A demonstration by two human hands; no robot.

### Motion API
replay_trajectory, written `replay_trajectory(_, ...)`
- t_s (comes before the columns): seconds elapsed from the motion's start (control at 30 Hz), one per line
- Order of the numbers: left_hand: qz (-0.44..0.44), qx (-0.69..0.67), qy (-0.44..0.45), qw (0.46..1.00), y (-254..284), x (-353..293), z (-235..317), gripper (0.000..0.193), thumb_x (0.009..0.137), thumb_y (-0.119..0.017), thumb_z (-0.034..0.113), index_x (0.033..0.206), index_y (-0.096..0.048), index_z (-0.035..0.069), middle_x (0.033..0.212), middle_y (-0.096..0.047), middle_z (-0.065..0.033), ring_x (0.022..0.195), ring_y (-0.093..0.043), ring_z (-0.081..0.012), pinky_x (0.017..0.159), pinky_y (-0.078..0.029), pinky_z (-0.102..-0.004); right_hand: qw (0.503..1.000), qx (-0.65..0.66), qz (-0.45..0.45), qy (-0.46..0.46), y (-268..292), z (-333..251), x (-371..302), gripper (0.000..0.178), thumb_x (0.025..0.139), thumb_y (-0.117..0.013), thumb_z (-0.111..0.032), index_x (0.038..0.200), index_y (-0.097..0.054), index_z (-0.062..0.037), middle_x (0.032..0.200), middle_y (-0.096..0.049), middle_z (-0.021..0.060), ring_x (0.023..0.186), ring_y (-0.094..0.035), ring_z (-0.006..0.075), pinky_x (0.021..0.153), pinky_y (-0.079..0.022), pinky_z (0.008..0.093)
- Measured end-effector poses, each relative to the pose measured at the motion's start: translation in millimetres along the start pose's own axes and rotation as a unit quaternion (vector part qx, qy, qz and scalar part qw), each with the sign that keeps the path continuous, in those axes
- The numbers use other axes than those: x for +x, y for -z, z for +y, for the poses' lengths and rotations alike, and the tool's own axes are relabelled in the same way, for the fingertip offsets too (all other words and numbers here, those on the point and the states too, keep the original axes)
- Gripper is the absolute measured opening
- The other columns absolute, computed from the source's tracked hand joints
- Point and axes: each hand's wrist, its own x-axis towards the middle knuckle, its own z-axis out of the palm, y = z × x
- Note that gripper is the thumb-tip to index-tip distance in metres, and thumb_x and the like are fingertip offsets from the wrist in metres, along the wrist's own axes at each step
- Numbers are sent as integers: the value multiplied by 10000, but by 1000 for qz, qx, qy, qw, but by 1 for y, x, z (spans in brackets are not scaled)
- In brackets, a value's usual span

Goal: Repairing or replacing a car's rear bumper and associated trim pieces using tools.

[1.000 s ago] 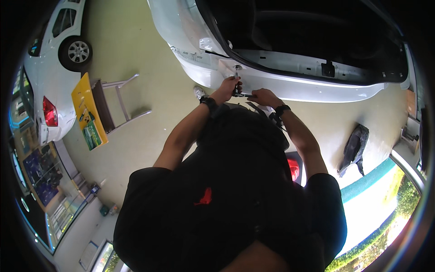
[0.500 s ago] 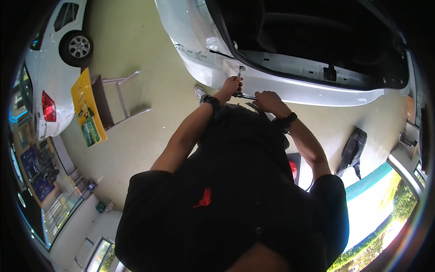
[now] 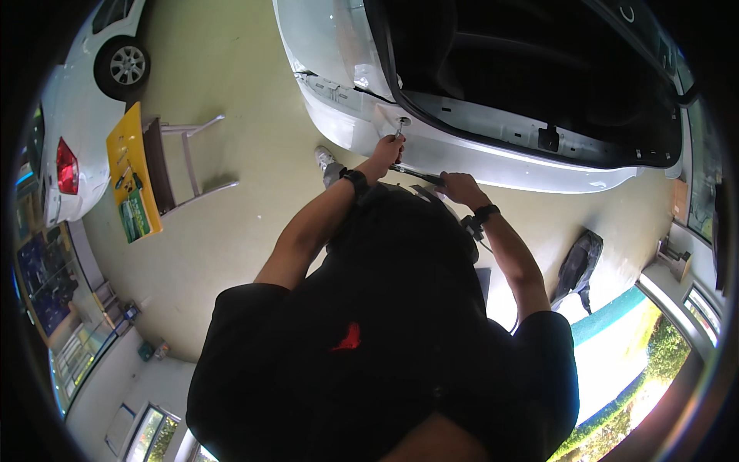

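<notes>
A white car (image 3: 339,127) stands before me with its trunk open, and a lamp recess is bare at its left rear corner. My left hand (image 3: 390,152) is closed around the head end of a ratchet wrench (image 3: 419,175). From that hand a thin metal extension (image 3: 399,129) reaches to a round opening (image 3: 404,121) in the recess; its far tip is too small to make out. My right hand (image 3: 462,189) is wrapped around the dark handle of the same wrench, close to my waist.
To the left stands a small table with a yellow top (image 3: 123,158), holding tools and a green case (image 3: 134,215). Behind it is another white car (image 3: 81,146) with a red tail lamp. A black covering (image 3: 579,266) lies on the floor at right, near a bright doorway.
The right hand has drawn the wrench handle a little toward my body, so the handle slants more. My left hand stays at the wrench head. The whole view has shifted slightly.
</notes>
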Motion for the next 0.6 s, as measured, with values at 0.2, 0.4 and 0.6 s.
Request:
replay_trajectory(0.2, 5, 16, 29, 999, 0, -9, 9, 277, 938, -430, 349, 916, -542, 96, 665, -462, 32, 500, -433, -68, 435, -379, -245, 994, -30, 101, 25, 65, -36, -50, 439, 826, -533, -486, 736, -592, -60, 612, -601, 113, 627, -611, 308, 608, -475, 410)
replay_trajectory(0.4, 5, 9, 52, 999, 1, -9, 9, 311, 951, -384, 375, 990, -523, 99, 648, -414, 45, 500, -391, -56, 398, -314, -221, 981, 20, 193, -26, 79, -65, -52, 490, 804, -549, -527, 714, -618, -50, 576, -585, 126, 569, -594, 289, 549, -475, 380)
replay_trajectory(0.6, 12, -35, 36, 999, -7, -2, 3, 303, 955, -370, 373, 928, -498, 100, 614, -394, 45, 490, -381, -62, 423, -315, -221, 839, 515, 80, -156, -22, 0, -17, 406, 798, -637, -412, 815, -621, -7, 697, -629, 117, 560, -595, 202, 540, -465, 342)
